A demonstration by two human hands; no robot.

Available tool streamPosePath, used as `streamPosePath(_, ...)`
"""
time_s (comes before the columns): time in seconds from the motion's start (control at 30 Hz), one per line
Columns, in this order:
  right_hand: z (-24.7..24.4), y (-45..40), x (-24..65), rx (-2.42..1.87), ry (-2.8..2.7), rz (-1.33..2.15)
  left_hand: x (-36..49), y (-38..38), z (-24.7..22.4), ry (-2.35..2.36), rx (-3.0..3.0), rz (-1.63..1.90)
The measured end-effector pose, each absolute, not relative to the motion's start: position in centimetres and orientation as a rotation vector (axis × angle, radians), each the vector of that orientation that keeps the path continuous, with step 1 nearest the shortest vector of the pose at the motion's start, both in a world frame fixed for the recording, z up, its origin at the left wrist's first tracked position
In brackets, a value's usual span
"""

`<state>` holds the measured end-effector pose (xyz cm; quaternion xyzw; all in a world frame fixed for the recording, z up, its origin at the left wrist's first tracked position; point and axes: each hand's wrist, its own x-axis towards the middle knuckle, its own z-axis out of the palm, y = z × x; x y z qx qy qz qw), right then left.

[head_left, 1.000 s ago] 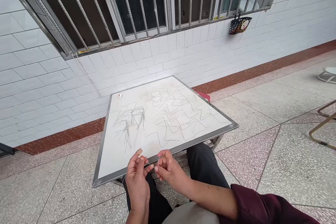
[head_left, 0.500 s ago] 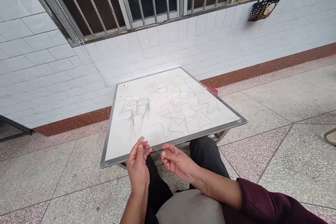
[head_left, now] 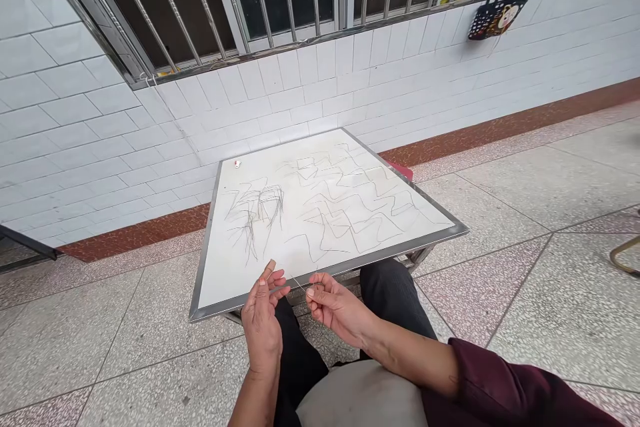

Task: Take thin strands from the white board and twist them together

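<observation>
Silvery strand point(head_left: 299, 282), one, thin, pinched at the right hand point(head_left: 333, 305)

Item 1, the strand: we list it between thumb and forefinger of the right hand, which is closed narrowly on it. Long axis slants from that pinch forward and leftward, toward the left hand point(head_left: 263, 323). Nearer hand: the right, in contact; the far end lies near the left fingers, and touching or apart we cannot tell.

Item 2, the left hand: fingers loosely parted, what looks like a tan wrap point(head_left: 271, 267) on one; whether thumb and forefinger grip anything, we cannot tell.

Item 3, white tabletop point(head_left: 213, 290), ahead of both hands: we enter a dense cluster of bent strands point(head_left: 271, 197) beyond the left hand, spread-out strands point(head_left: 343, 214) beyond the right.
</observation>
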<state>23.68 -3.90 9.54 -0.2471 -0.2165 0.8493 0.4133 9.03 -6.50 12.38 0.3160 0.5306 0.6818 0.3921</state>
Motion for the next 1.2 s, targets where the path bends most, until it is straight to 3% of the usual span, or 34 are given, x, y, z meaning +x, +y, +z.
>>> streamPosePath(0.4,8.1,-3.5,24.0,-0.813,-0.649,2.089,8.8,-6.4,12.1,1.319,0.784,1.764)
streamPosePath(0.53,7.8,-2.2,25.1,-1.018,-0.899,1.673,8.6,-6.4,11.8,1.322,0.788,1.771)
streamPosePath(0.67,9.0,-1.6,26.3,-1.019,-1.519,1.126,8.8,-6.4,11.7,1.356,0.844,1.724)
streamPosePath(0.8,9.6,-2.0,26.0,-0.968,-1.924,0.869,9.2,-6.6,11.4,1.363,0.91,1.627)
streamPosePath(1.2,9.4,-2.3,25.4,-1.019,-1.961,0.899,9.4,-6.3,10.8,1.243,0.79,1.57)
